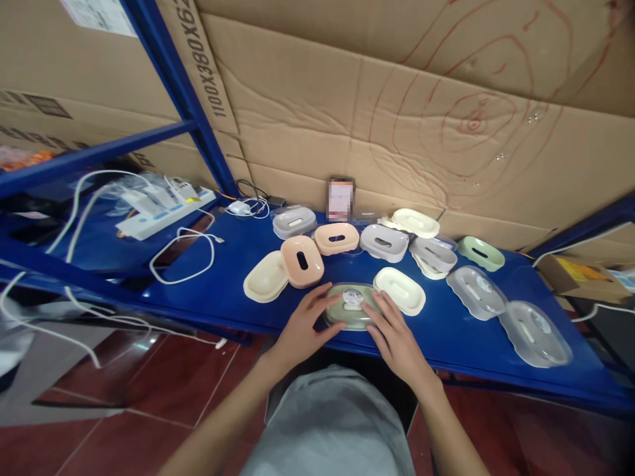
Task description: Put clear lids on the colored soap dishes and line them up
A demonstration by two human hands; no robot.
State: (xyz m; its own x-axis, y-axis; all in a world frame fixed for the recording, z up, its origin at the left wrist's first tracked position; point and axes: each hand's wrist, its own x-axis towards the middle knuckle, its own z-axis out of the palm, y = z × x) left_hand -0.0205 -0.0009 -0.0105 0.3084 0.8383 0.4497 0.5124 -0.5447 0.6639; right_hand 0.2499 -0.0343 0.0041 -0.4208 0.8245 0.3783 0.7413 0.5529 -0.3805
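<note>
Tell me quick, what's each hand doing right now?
Left hand: open, fingers resting on the green soap box.
Right hand: open, fingers on the same box.

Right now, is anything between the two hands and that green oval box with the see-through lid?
Nothing visible is. The left hand and right hand both already touch the green oval plastic box with the clear lid on the blue shelf. A cream oval tray lies beside it, not between.
</note>
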